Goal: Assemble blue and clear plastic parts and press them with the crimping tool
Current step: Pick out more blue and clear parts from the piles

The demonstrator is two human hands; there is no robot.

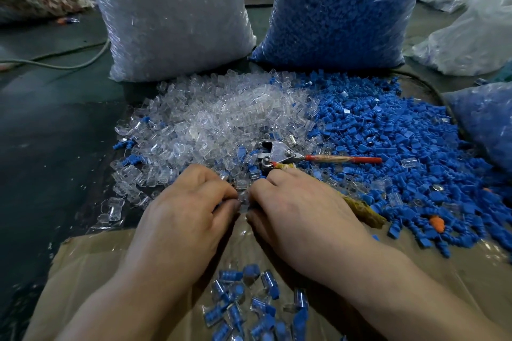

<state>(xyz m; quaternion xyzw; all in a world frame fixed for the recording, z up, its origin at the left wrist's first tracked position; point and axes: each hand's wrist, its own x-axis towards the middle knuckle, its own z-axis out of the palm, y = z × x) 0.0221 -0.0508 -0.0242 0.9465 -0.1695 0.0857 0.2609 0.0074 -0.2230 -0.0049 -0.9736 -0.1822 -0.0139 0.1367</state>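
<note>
My left hand and my right hand meet fingertip to fingertip at the near edge of the piles, pinching a small clear plastic part between them. The crimping tool lies just beyond my right hand, its metal head to the left and its red handle pointing right; its cloth-wrapped second handle runs under my right hand. A heap of clear parts lies to the left, a heap of blue parts to the right. Several assembled blue-and-clear pieces lie on cardboard between my forearms.
A tall bag of clear parts and a tall bag of blue parts stand behind the heaps. Another blue-filled bag lies at the right. Brown cardboard covers the near floor. A cable crosses the dark floor at left.
</note>
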